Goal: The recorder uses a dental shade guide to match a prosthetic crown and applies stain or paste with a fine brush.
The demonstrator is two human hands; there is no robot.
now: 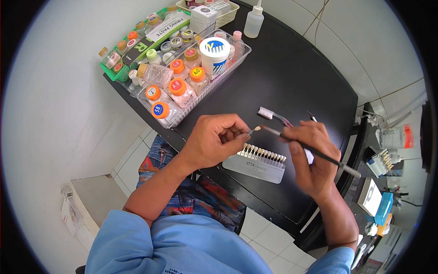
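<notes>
My left hand (218, 139) pinches a small tooth-shaped tab (257, 129) on a short stem, held above the table. My right hand (312, 157) grips a long dark-handled brush (335, 162), its fine tip at or very close to the tab; I cannot tell whether they touch. Below lies a silver shade guide (253, 172) with a row of several tooth tabs. Behind my right hand lie a toothbrush (267, 113) with white bristles and a slim pointed tool (312, 116), partly hidden.
The black table (303, 73) carries a clear basket (182, 116) of orange-lidded jars, a green basket (109, 71), a cream basket (226, 18) and a squeeze bottle (253, 25). A side counter at right holds a white box (370, 196), a blue box (384, 205) and containers.
</notes>
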